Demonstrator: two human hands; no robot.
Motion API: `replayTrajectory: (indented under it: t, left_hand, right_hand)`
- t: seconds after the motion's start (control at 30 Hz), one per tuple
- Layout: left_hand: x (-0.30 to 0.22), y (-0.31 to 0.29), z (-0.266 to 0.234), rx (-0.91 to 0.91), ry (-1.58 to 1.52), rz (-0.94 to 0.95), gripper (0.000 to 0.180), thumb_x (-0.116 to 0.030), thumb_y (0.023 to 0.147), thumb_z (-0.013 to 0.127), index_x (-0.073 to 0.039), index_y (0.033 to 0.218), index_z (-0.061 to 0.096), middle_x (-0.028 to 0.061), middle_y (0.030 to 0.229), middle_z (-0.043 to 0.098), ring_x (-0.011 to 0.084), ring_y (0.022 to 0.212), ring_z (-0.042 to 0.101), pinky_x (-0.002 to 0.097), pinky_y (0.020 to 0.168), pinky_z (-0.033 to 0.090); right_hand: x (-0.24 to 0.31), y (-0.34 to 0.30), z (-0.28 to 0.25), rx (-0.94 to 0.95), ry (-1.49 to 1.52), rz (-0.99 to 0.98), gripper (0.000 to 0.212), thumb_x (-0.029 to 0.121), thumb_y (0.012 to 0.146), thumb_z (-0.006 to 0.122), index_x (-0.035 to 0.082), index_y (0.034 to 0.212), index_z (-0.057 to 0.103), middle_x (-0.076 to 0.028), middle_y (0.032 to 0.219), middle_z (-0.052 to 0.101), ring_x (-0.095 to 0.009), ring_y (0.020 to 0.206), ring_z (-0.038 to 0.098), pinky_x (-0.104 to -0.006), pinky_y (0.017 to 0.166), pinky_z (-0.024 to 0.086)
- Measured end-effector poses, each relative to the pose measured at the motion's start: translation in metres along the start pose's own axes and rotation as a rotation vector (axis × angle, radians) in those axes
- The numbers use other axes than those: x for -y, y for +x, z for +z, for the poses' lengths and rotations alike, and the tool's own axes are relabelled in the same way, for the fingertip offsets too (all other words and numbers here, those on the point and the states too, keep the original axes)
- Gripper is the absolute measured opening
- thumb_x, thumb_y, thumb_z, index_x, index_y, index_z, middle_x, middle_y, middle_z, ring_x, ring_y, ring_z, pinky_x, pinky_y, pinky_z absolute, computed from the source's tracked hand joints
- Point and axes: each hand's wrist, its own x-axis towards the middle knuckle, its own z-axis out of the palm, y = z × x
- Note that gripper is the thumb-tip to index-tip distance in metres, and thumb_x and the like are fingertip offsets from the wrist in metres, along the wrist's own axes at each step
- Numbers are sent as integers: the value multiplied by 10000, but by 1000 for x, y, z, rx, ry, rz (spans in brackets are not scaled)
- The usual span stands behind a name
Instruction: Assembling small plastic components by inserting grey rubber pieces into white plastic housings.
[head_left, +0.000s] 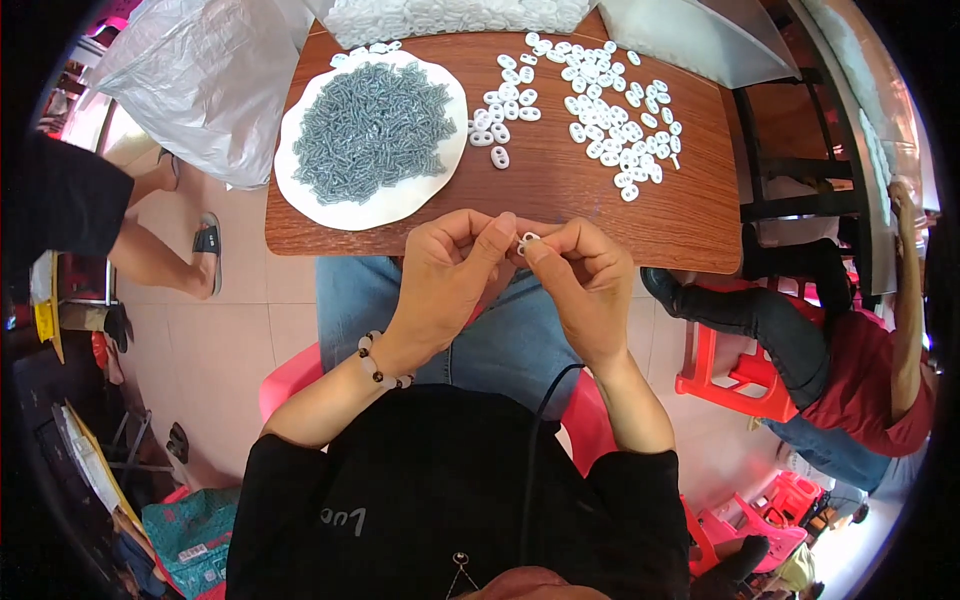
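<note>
A small white two-holed plastic piece (528, 238) shows between my fingertips, just off the near edge of the table. My right hand (588, 285) pinches it between thumb and forefinger. Beside it, my left hand (445, 285) is closed, thumb pressed on the forefinger; whatever sits in that pinch is hidden. Beyond my left hand a white wavy-edged plate (372, 214) bears a heap of small grey spring-like metal parts (375, 130). More white two-holed pieces (610, 125) lie scattered over the right half of the table, with a smaller group (507, 100) right of the plate.
The brown wooden table (520, 200) has a bag of white pieces (455, 20) along its far edge and a grey metal panel (700, 40) at the far right. A large white plastic bag (205, 90) stands left. People sit at both sides, a red stool (740, 370) at right.
</note>
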Motion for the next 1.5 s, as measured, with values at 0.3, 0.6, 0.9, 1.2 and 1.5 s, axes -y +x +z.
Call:
replayTrajectory:
  t: [0.3,0.6,0.9,1.2,1.5]
  left_hand:
    - [0,2,2,-4,-26,30,243,-247,922,599,-28,821,635,-45,626,509,19,551,405,177,502,307]
    - [3,3,0,6,-14,53,247,-251,912,615,-31,803,631,-45,622,517,14,546,413,176,495,313]
    - [5,2,3,-27,17,81,222,-220,897,639,-16,810,628,-19,663,588,8,528,454,163,468,339]
    - [15,3,4,-98,2,100,232,-216,909,621,-11,801,616,-30,598,537,22,497,453,182,454,361]
    - [12,5,-1,-20,-138,18,239,-214,925,592,-16,792,609,-8,599,539,62,481,467,216,448,394]
  right_hand:
    - [2,1,1,-4,71,26,54,0,883,563,-43,856,582,-178,1027,649,-121,850,611,-272,791,510]
    - [0,1,0,8,57,25,48,2,884,578,-41,864,585,-153,1016,655,-113,844,606,-259,786,505]
    - [3,0,1,17,-46,6,39,-10,879,583,-32,847,578,-128,998,660,-72,822,578,-223,730,482]
    - [-5,-2,7,-83,-75,-65,87,15,878,593,-28,808,567,-128,976,672,-49,698,565,-201,596,480]
    - [-2,1,5,-43,40,-7,71,4,887,578,-31,827,563,-154,1036,655,-54,757,567,-204,667,482]
